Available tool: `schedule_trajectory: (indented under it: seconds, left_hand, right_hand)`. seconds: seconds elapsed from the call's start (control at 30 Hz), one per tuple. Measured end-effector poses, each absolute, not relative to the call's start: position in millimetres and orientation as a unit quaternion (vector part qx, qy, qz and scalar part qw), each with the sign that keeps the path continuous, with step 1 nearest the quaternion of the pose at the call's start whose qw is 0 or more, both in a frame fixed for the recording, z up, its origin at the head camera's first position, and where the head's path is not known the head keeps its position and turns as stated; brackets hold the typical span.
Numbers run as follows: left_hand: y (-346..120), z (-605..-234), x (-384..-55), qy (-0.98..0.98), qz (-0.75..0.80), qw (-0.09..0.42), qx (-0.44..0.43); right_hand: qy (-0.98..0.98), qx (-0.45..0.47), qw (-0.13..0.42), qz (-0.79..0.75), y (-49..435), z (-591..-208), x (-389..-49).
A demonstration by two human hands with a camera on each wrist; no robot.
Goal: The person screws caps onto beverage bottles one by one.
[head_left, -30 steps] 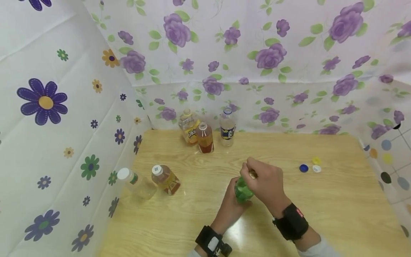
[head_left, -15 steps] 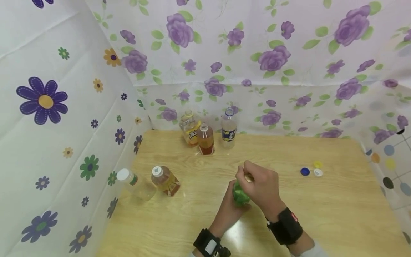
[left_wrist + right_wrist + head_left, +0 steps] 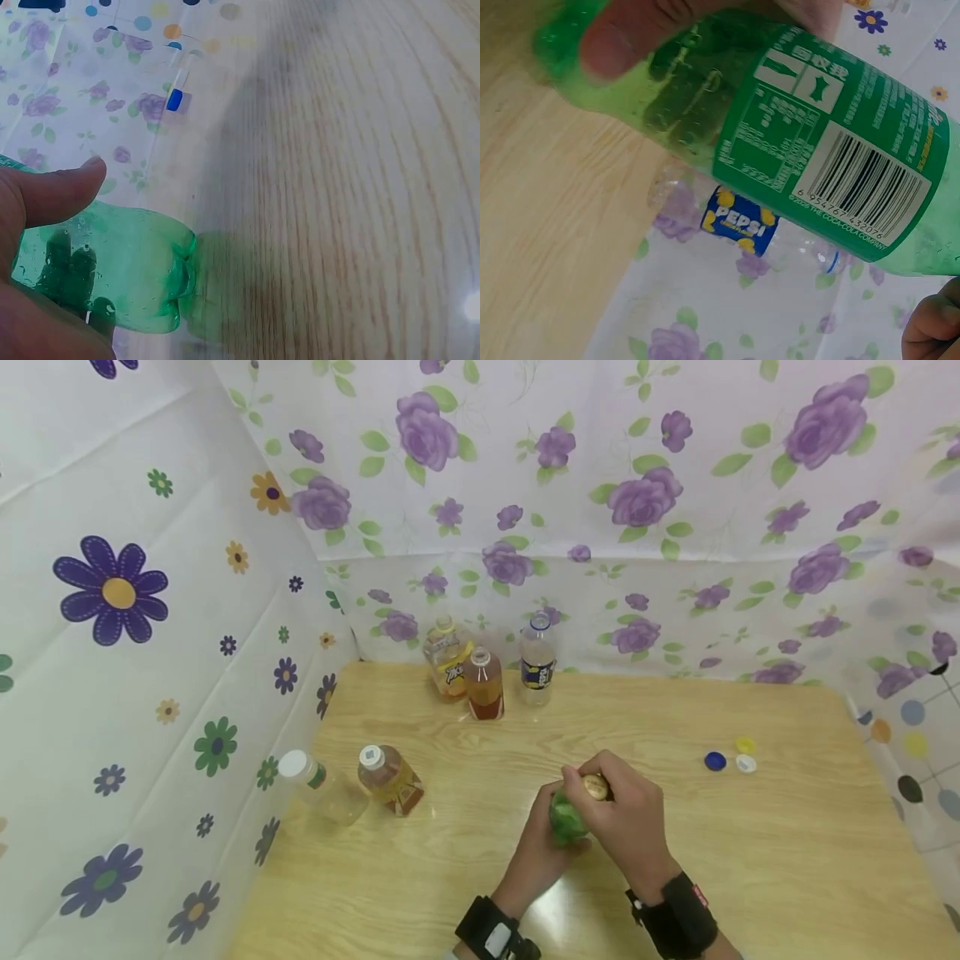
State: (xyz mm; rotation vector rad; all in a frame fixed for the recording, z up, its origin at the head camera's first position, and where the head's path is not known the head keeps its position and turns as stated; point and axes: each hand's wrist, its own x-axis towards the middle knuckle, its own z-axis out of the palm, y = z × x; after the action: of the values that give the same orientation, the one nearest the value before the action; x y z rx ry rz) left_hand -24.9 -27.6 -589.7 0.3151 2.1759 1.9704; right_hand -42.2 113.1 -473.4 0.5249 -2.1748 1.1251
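A green plastic bottle (image 3: 567, 818) stands roughly upright in front of me, its base on or just above the wooden table. My left hand (image 3: 542, 839) wraps round its lower body; in the left wrist view the thumb of that hand (image 3: 45, 232) lies along the green plastic. At the top, the curled fingers and thumb of my right hand (image 3: 626, 806) grip the gold-coloured cap (image 3: 596, 787). The right wrist view shows the bottle's green label (image 3: 829, 150) with a barcode, and part of the right hand (image 3: 934, 322) at the neck end.
Uncapped bottles stand at the back: a yellow-labelled one (image 3: 447, 664), an amber one (image 3: 485, 687) and a clear Pepsi one (image 3: 537, 664). Capped at left are a clear bottle (image 3: 330, 793) and an amber one (image 3: 392, 781). Loose blue (image 3: 715, 762), yellow (image 3: 745, 744) and white (image 3: 746, 763) caps lie right.
My right hand has turned at the bottle's top, and the gold-coloured cap now shows between thumb and fingers. The left hand keeps its hold. The head view has shifted slightly.
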Motion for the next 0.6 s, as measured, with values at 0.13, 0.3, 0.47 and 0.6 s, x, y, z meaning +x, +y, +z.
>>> schedule_trajectory:
  seconds: [0.13, 0.3, 0.47, 0.6]
  left_hand:
    - [-25, -587, -25, 0.745, 0.651, 0.101, 0.1]
    - [-26, -586, -25, 0.753, 0.641, 0.11, 0.099]
    - [-26, -584, -26, 0.758, 0.634, 0.112, 0.106]
    - [-24, -583, -26, 0.765, 0.626, 0.105, 0.106]
  right_hand:
    - [-0.828, 0.19, 0.297, 0.435, 123, -478, -35]
    - [-0.83, 0.202, 0.268, 0.444, 132, -489, -25]
    - [-0.803, 0.208, 0.286, 0.48, 137, -501, -16]
    - [-0.788, 0.199, 0.302, 0.499, 140, -508, -15]
